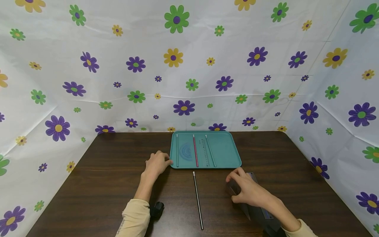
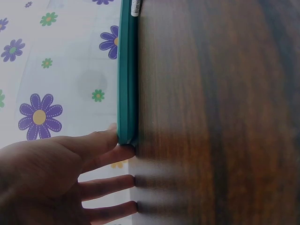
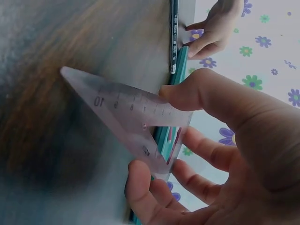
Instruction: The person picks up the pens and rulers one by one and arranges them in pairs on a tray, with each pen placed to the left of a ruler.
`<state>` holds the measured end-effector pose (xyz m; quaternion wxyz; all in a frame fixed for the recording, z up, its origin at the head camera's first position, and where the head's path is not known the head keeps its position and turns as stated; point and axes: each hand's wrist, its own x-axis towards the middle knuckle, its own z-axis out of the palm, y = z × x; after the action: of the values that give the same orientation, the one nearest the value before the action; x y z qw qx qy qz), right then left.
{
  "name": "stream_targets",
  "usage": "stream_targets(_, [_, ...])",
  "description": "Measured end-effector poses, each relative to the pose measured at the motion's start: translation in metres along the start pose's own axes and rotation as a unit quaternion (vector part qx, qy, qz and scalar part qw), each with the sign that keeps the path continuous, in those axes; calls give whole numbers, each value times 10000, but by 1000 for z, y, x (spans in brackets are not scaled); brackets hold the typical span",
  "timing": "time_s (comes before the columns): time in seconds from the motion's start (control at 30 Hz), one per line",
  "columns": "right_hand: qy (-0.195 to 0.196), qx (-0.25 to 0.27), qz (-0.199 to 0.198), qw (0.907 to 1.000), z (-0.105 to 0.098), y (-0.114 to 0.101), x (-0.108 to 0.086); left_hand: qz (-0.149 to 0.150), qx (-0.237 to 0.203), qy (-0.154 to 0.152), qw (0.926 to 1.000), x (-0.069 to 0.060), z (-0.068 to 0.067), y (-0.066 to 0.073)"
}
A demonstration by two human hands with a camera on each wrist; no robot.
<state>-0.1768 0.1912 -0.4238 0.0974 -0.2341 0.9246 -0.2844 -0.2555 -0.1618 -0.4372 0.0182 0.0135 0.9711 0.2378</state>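
Note:
My right hand [image 1: 250,189] holds a clear triangular set square [image 3: 124,101] above the table, to the right of the tray's front corner. In the right wrist view, its thumb presses one edge and its fingers support the other edges. My left hand [image 1: 155,163] is at the front left corner of the teal tray [image 1: 228,151], thumb and index finger about its rim, the other fingertips down on the table. On the tray lie a red pencil [image 1: 195,151], two pale green pencils, a blue protractor [image 1: 186,152] and a clear ruler [image 1: 204,153].
A dark pencil [image 1: 198,200] lies lengthwise on the brown wooden table [image 1: 118,164], in front of the tray and between my hands. A white flowered sheet [image 1: 133,42] hangs behind the table and along its sides.

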Motion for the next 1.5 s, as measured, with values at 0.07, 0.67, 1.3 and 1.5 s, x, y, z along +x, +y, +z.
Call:
stream_targets(0.07, [22,-13,99,9999,0,-1,1,6,11,-4,10000,0,-1,-1])
stream_targets(0.67, [431,-186,322,9984,-9,-4,24,25,-36,-42,10000,-2,-3,0])
stream_targets(1.3, [736,-161,334,9966,-18,0,56,-8,-26,-58,10000,-2,-2,1])
stream_targets(1.5, [892,-180,309,9954,-21,3,66,-13,-60,-58,10000,-2,-1,0])
